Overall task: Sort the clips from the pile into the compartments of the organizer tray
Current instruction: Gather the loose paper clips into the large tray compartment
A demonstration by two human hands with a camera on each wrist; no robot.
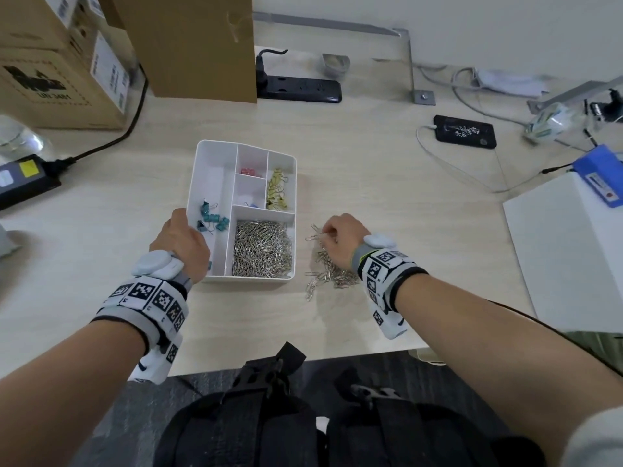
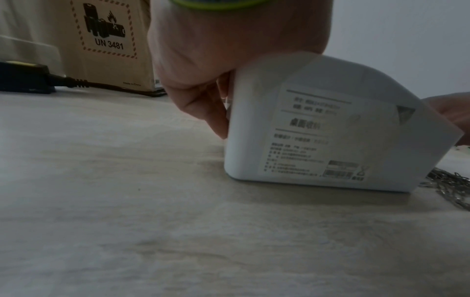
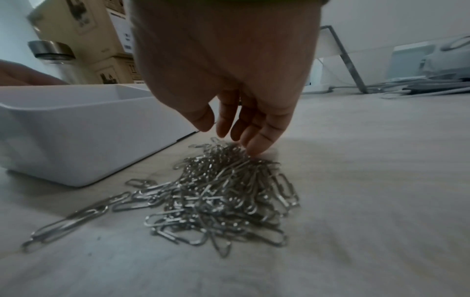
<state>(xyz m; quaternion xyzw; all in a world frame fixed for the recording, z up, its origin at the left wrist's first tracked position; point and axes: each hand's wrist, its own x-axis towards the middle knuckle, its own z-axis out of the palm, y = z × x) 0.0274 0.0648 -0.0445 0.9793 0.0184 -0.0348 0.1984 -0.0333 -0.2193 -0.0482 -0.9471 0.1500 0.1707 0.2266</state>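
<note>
With the tray (image 1: 205, 210) gripped at its left wall by the left hand (image 1: 180, 239), a bunch should be pinched from the pile (image 3: 223, 193) by the right hand (image 3: 229, 80), its fingers (image 3: 257, 140) loosely spread, nothing held yet.

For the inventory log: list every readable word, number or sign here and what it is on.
"UN 3481", under a battery-and-flame sign: cardboard box.
"Made in China": same box, low edge.
Label on organizer tray: print and barcodes too blurred to read.
Phone: white script, unreadable.
Square coded markers, no words: wristbands.
</note>
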